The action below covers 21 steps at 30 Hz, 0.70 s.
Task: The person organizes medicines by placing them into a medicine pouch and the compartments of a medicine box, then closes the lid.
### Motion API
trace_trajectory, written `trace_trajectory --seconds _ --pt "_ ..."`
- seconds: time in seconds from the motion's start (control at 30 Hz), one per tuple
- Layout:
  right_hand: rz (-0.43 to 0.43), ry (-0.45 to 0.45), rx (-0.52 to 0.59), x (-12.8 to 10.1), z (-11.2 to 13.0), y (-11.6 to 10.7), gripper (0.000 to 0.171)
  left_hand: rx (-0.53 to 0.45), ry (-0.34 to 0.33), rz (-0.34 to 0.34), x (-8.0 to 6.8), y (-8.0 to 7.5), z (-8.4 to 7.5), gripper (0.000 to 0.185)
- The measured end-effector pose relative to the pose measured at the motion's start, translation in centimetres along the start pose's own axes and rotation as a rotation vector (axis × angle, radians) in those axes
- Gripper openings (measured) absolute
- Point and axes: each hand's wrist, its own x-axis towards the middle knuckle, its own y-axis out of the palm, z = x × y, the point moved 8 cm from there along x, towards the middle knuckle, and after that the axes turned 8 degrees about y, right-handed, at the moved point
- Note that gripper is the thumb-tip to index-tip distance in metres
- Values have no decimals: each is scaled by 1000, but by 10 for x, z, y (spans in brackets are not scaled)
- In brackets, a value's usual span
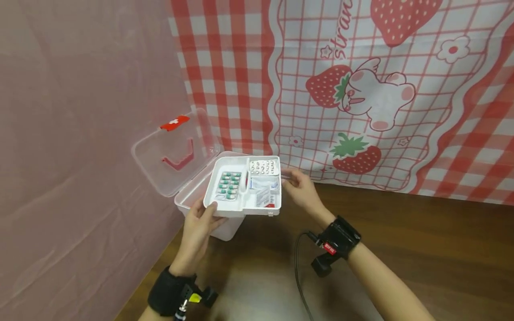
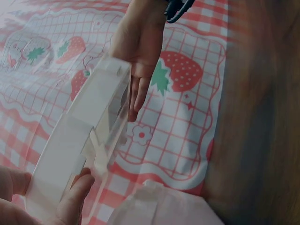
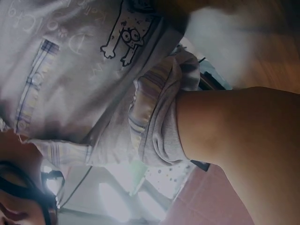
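Observation:
A white divided tray (image 1: 226,206) is held over the right part of an open, translucent box (image 1: 225,229). My left hand (image 1: 197,223) grips the tray's near left corner, with the thumb on the rim and the fingers underneath. At the tray's right side is my right hand (image 1: 299,189), its fingers fairly straight against or very near the edge; exact contact is unclear. A blister pack of green-and-white capsules (image 1: 230,185) lies in the left compartment. On the right are a pale tablet blister pack (image 1: 263,167) and some small white packets (image 1: 263,196).
The box's clear lid (image 1: 160,151), with a pink handle and red cross label, stands open at the left near a pink wall covering (image 1: 80,133). Behind hangs a strawberry-patterned cloth (image 1: 297,111). A black cable (image 1: 297,267) runs from the right wrist strap over the brown wooden surface (image 1: 421,240).

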Motion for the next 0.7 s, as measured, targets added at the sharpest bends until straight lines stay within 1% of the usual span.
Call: trace_trajectory --seconds 0.1,0.2,0.3,0.43,0.53,0.57,0.63,0.7 --pt "41 -28 -20 1 4 16 34 6 16 -29 4 -6 -3 42" --pt "56 -37 -29 3 6 28 34 14 22 -50 8 -10 -5 42" --pt "71 -29 -6 5 7 39 33 24 18 -77 13 -16 -6 43" --pt "80 17 44 11 4 53 35 29 16 -111 20 -21 -5 45" --pt "77 49 69 18 0 62 36 97 28 -117 26 -23 -5 48" --pt "72 57 67 20 -2 64 35 136 35 -123 27 -25 -5 49" --pt "68 74 86 24 -6 68 34 231 40 -136 29 -28 -7 51" --pt "59 102 109 28 -12 70 34 344 56 -133 31 -32 -10 50"
